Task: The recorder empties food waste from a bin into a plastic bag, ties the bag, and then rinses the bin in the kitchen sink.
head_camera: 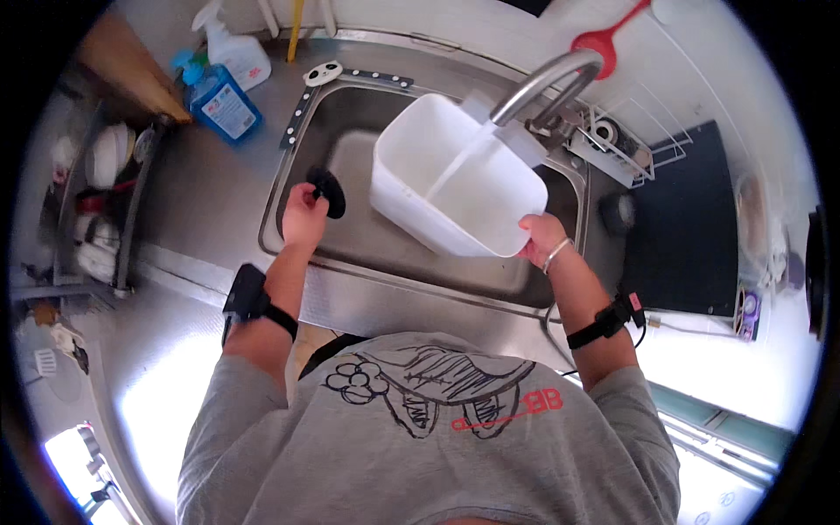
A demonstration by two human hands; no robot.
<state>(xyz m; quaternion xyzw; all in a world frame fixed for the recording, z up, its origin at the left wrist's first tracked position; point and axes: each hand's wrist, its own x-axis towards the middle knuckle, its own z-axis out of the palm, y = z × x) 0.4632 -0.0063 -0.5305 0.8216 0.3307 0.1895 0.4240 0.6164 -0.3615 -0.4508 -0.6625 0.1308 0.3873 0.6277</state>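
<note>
My right hand (546, 237) grips the near right rim of a white plastic bin (410, 197), which is tilted over the stainless-steel sink (420, 279). From the curved metal faucet (548, 79), a stream of water (459, 162) runs into the bin. On the left side of the basin, my left hand (306, 213) pinches a round black disc-shaped object (327, 192), perhaps a drain stopper or a scrubber; its exact kind is unclear. The hand holds it apart from the bin, above the sink's left edge.
A blue pump bottle (226, 108) and a white spray bottle (239, 56) stand on the left counter. Right of the faucet hangs a white wire rack (620, 154), beside a black board (686, 223). A red ladle (600, 49) hangs behind. Dishes fill a rack (108, 203) at far left.
</note>
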